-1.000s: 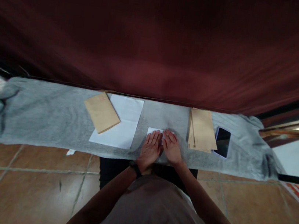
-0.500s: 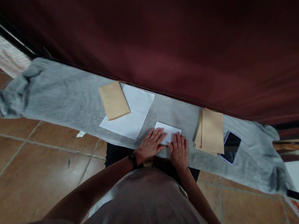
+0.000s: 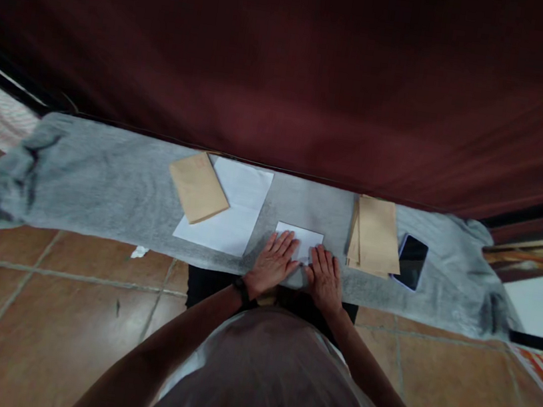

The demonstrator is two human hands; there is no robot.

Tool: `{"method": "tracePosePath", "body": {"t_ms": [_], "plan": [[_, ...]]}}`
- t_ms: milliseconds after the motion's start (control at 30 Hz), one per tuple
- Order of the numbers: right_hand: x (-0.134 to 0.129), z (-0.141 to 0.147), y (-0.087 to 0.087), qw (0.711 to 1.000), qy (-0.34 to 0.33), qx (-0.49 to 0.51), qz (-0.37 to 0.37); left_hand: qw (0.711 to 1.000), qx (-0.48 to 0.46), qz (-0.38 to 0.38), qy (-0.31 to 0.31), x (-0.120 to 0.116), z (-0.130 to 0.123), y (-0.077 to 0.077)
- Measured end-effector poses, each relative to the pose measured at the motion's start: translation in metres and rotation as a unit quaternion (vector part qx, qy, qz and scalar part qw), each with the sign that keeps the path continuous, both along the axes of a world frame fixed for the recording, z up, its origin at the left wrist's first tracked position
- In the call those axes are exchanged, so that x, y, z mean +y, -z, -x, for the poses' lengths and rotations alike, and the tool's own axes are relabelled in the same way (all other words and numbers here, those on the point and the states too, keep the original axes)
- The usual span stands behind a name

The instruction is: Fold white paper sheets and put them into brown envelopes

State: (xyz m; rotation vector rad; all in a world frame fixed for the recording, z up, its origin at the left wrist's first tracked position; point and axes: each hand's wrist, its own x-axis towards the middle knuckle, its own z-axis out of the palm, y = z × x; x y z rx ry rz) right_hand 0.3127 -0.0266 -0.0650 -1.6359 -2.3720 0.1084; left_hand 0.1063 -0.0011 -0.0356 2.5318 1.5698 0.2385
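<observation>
A small folded sheet of white paper (image 3: 306,237) lies flat on the grey cloth in front of me. My left hand (image 3: 274,258) rests over its left part, fingers stretched out and a dark band on the wrist. On the right, my right hand (image 3: 325,278) lies flat with spread fingers at the paper's lower right corner. To the left are larger white sheets (image 3: 245,193), partly covered by brown envelopes (image 3: 199,188). A stack of brown envelopes (image 3: 379,235) lies to the right of my right hand.
The grey cloth (image 3: 103,180) covers a long narrow surface. A phone (image 3: 412,262) lies beside the right envelope stack. Dark red fabric (image 3: 282,124) rises along the far edge. A white scrap (image 3: 139,252) shows near the front edge, above the tiled floor (image 3: 73,324).
The view has shifted slightly. My right hand has slid a little down and off the paper's right side, while my left hand stays on it.
</observation>
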Motion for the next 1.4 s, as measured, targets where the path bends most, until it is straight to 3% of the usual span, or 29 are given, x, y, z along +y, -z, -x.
{"method": "tracePosePath", "body": {"t_ms": [167, 367, 533, 733, 867, 1000, 1233, 1400], "plan": [[0.001, 0.002, -0.002, 1.0, 0.006, 0.004, 0.003, 1.0, -0.005, 0.001, -0.016, 0.012, -0.014, 0.004], [0.002, 0.003, -0.006, 1.0, 0.01, 0.007, 0.008, 0.995, -0.001, 0.011, -0.098, 0.022, 0.005, 0.011], [0.004, 0.008, -0.006, 1.0, 0.025, 0.017, 0.009, 0.985, -0.06, 0.026, -0.161, 0.029, 0.011, 0.005], [0.005, 0.015, -0.006, 0.999, 0.031, 0.022, 0.0, 0.927, -0.234, 0.097, -0.277, 0.059, 0.004, 0.003], [0.004, 0.017, -0.006, 0.999, 0.032, 0.025, -0.012, 0.894, -0.282, 0.135, -0.322, 0.076, 0.013, 0.01], [0.003, 0.017, -0.006, 0.999, 0.021, 0.019, -0.016, 0.859, -0.34, 0.173, -0.342, 0.079, 0.019, 0.013], [0.002, 0.018, -0.011, 1.0, 0.002, 0.018, -0.017, 0.823, -0.419, 0.235, -0.303, 0.069, 0.021, -0.011], [0.003, 0.027, -0.03, 0.997, -0.04, 0.064, 0.013, 0.805, -0.473, 0.223, -0.281, 0.062, 0.016, -0.035]]}}
